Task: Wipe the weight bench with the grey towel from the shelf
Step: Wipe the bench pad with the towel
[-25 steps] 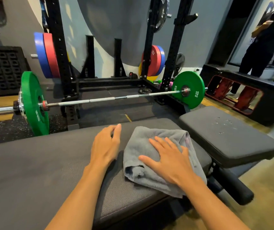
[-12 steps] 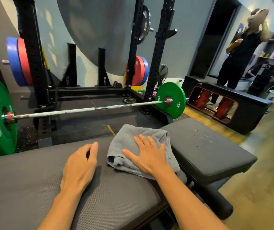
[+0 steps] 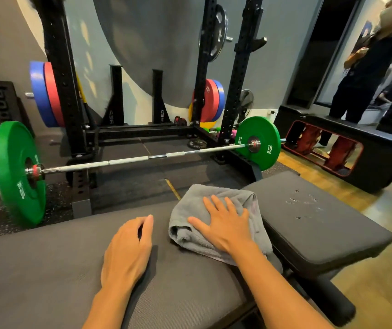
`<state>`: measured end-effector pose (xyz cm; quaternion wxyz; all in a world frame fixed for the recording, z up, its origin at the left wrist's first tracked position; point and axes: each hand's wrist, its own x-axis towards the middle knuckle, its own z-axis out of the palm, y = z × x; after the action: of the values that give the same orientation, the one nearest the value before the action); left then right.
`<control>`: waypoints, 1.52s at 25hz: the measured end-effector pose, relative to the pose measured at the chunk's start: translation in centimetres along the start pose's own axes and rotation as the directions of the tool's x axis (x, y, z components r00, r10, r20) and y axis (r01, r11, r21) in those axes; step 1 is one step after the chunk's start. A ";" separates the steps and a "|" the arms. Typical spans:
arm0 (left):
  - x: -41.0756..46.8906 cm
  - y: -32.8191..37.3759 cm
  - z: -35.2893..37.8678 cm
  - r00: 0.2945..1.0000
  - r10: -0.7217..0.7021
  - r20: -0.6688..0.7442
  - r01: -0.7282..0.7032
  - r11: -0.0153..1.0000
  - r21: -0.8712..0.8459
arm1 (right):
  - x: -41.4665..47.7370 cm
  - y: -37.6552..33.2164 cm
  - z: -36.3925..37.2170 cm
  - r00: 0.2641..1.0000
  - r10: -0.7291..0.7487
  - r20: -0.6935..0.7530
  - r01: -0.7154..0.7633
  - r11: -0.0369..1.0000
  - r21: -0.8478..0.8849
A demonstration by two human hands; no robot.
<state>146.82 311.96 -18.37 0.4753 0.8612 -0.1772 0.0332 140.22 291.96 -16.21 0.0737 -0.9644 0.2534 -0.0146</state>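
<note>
A person leans over the desk [image 3: 47,276] in a gym, the left hand [image 3: 128,250] resting palm-down and empty on the long pad, fingers together and lightly curled, taking weight as a brace. Just to its right, apart from it, the right hand [image 3: 225,226] lies flat with fingers spread on the bunched grey towel [image 3: 214,203], pressing it onto the pad's right end beside the gap to the seat pad [image 3: 328,241]. Both forearms reach forward from the bottom edge, the right one angled in from the right. The risks, as a judgement: the towel is loosely folded and held only by palm pressure, so a quick stroke could let the cloth bunch, drop into the gap, or slide off the near edge to the floor. Droplets [image 3: 304,203] on the seat pad lie beyond the towel and could be missed if wiping stops at the gap.
</note>
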 end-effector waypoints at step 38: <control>4.1 14.9 23.8 0.984 0.154 0.088 -0.155 0.988 -0.005 | 0.9 24.5 -2.4 0.998 -0.045 -0.045 0.042 0.997 -0.064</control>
<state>142.98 283.79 -18.41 0.4622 0.8459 -0.2641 0.0322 128.94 270.09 -17.53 0.0368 -0.9709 0.2345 -0.0308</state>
